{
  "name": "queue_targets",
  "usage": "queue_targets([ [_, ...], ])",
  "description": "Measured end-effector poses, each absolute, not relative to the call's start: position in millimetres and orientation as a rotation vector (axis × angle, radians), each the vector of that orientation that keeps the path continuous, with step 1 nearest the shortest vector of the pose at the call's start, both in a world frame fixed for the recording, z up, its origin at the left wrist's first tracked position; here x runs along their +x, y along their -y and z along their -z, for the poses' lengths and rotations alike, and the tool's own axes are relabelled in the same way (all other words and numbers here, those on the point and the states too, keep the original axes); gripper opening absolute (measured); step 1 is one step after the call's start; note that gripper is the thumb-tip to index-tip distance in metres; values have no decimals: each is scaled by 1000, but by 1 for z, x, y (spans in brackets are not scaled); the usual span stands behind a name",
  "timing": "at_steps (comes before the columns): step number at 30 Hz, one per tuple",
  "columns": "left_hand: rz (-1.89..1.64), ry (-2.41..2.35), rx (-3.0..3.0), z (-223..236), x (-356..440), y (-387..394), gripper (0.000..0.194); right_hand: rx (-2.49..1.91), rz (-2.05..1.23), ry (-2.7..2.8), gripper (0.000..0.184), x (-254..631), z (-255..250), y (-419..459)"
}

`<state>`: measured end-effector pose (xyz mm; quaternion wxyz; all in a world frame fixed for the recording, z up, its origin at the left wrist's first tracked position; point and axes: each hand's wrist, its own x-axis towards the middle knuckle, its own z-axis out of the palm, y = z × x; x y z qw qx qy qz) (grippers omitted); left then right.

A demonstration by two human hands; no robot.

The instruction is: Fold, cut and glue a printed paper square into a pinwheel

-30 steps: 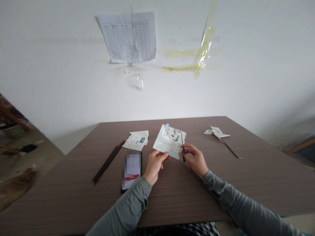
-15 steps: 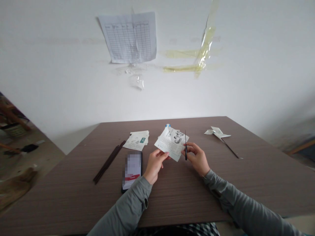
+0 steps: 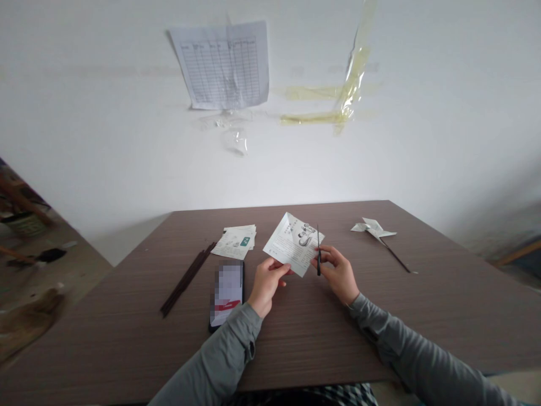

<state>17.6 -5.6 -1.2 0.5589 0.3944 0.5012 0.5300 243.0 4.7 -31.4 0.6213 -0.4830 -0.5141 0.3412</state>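
Note:
Between thumb and fingers, my left hand (image 3: 267, 280) pinches the lower edge of a square sheet of printed paper (image 3: 291, 243). The sheet is held tilted above the table, text and a black drawing facing me. My right hand (image 3: 338, 272) grips a pair of dark scissors (image 3: 318, 254), blades pointing away from me. They are at the sheet's right corner; whether they touch the paper I cannot tell.
On the brown table (image 3: 304, 344) lie a phone (image 3: 228, 296), a bundle of dark sticks (image 3: 186, 282) and a stack of printed paper squares (image 3: 234, 241). A paper pinwheel (image 3: 374, 228) on a stick lies at right. Behind stands a white wall (image 3: 296, 175).
The sheet has turned slightly and shifted a little left in my left hand, now covering the blue-and-white object behind it. My right hand and the scissors are almost unmoved.

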Motion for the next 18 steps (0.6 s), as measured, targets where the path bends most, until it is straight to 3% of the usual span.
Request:
queue_targets([
  [12,-1448,-1114,851,1,2,-1,42,-1259,-1027,1330,67,249,30,5],
  [18,-1481,-1112,848,-1,-1,-4,43,-1251,-1154,1511,66,241,20,20],
])
